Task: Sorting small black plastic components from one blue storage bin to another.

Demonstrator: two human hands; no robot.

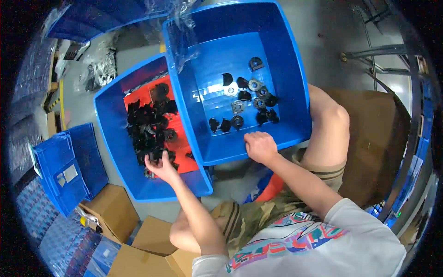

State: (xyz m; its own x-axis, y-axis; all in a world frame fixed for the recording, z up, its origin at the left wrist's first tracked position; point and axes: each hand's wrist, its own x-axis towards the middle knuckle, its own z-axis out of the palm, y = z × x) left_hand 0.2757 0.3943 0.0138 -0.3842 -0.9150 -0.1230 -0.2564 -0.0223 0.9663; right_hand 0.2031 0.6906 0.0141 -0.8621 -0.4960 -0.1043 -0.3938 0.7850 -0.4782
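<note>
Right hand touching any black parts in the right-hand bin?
Apart. The head view shows bare inner wall of the right-hand bin between the right hand and the nearest black part.

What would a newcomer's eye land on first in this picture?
Probably the bright red lining in the left blue bin, with dark parts heaped on it and the left hand at their near side. Next, the right blue bin, where scattered pieces lie and the right hand is at the near wall.
</note>
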